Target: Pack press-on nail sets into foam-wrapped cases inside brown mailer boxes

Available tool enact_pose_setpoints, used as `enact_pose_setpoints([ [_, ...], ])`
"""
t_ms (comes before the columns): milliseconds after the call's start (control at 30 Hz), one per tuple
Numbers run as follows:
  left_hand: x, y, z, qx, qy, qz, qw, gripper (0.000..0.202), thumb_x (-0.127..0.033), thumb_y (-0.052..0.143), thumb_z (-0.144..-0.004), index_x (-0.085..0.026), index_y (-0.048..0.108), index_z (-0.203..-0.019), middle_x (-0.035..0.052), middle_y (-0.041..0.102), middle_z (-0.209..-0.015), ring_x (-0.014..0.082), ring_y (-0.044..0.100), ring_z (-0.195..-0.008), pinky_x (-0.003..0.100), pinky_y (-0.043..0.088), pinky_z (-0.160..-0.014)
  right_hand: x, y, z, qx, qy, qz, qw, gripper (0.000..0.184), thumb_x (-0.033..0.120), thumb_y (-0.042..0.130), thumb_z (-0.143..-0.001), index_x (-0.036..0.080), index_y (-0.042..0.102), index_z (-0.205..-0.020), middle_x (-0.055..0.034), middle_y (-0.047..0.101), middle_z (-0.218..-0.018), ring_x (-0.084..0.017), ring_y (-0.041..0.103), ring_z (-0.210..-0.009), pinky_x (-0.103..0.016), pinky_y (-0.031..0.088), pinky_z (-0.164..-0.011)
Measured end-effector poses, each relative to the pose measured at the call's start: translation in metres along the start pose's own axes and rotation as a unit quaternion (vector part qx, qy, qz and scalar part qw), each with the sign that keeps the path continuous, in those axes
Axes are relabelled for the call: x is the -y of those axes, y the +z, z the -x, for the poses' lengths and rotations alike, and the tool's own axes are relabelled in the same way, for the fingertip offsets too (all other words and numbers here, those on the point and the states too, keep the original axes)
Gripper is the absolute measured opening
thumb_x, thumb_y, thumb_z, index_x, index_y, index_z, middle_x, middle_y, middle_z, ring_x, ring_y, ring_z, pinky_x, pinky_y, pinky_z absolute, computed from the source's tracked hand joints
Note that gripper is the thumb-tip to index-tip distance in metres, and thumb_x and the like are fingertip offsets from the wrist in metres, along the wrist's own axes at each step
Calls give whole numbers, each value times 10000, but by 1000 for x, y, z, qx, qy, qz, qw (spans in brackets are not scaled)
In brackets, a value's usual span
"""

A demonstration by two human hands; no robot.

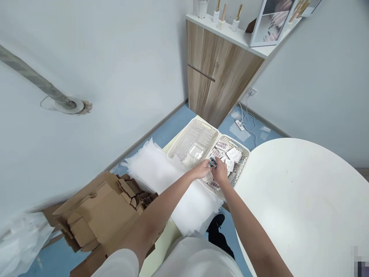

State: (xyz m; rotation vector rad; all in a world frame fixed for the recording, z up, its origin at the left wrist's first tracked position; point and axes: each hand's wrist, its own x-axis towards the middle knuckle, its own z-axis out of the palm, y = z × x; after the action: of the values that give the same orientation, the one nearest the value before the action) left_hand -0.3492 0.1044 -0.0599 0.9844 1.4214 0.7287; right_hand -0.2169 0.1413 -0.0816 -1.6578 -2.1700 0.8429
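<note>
Blue-floored corner, arms outstretched over basket, left hand and right hand (fingers curled) pinching teal packet.

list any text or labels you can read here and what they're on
None can be read.
On the loose packs in the basket: print too small and blurred.
On the held pack, between left hand and right hand: blurred.
On the bottles and picture on the cabinet: no legible words.

Clear glossy plastic tray, matt brown cardboard boxes, wood-grain cabinet, smooth white table
</note>
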Motion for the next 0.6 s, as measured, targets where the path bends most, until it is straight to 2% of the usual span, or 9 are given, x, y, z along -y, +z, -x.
enact_pose_setpoints([
  [100,10,13,-3,-12,-65,31,997,516,-143,455,-650,-153,430,-1165,105,536,-1164,215,495,-1076,328,410,-851,-4,-1,-5,13,3,12,1000,516,116,451,-666,168,436,-1179,-107,551,-1090,-242,464,-1032,-393,327,-881],
  [200,14,20,-4,-22,-81,57,995,494,-140,447,-644,-166,449,-1137,84,569,-1116,202,528,-1013,311,427,-815,-5,-1,-8,22,18,-6,1000,520,136,453,-672,157,426,-1191,-112,559,-1075,-235,485,-1020,-377,353,-861],
  [333,17,22,-2,-46,-69,67,994,508,-135,449,-641,-184,451,-1146,68,588,-1084,209,536,-997,312,430,-798,-7,-5,-8,41,59,-50,996,532,172,465,-670,152,423,-1200,-108,574,-1053,-214,544,-928,-340,409,-787],
  [500,11,23,4,-59,-29,118,991,573,-112,425,-625,-175,411,-1194,53,552,-1147,196,493,-1069,325,401,-870,-5,-19,-4,32,90,-79,992,539,180,461,-664,184,442,-1203,-79,606,-1042,-154,569,-672,-311,436,-698],
  [600,4,24,10,-48,13,169,984,622,-85,394,-616,-194,377,-1228,33,519,-1196,179,470,-1106,336,382,-911,-2,-29,-1,13,92,-96,991,554,177,459,-648,187,451,-1202,-58,630,-1006,-149,562,-674,-312,436,-712],
])
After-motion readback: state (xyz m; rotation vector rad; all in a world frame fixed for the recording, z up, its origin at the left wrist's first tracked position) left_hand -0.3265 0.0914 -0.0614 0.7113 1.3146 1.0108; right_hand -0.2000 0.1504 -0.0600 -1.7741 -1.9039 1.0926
